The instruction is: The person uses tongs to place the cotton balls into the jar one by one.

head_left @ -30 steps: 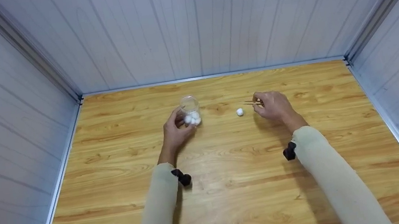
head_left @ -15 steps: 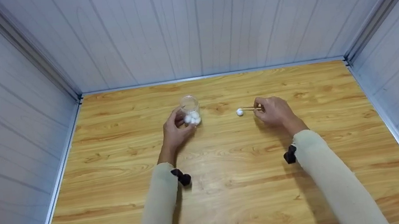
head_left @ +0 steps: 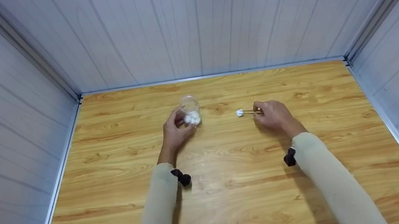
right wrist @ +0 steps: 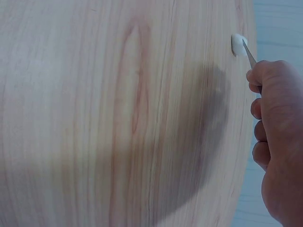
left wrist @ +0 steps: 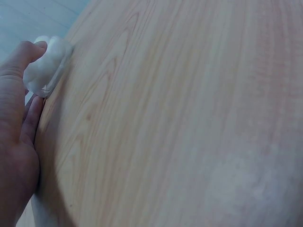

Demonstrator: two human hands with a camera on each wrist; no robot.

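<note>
Pinching tweezers [head_left: 251, 111] in right hand [head_left: 274, 114], tips at cotton ball [head_left: 239, 112]; left hand [head_left: 174, 131] clasping jar [head_left: 190, 110], mid-table.

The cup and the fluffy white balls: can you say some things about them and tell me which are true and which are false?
1. The left hand holds the cup. True.
2. The cup is empty. False: white balls lie in it.
3. The right hand holds tweezers. True.
4. The tweezers' tips are far from the loose ball. False: they are right at it.
5. The loose ball sits left of the cup. False: it lies on the table between cup and right hand.
</note>
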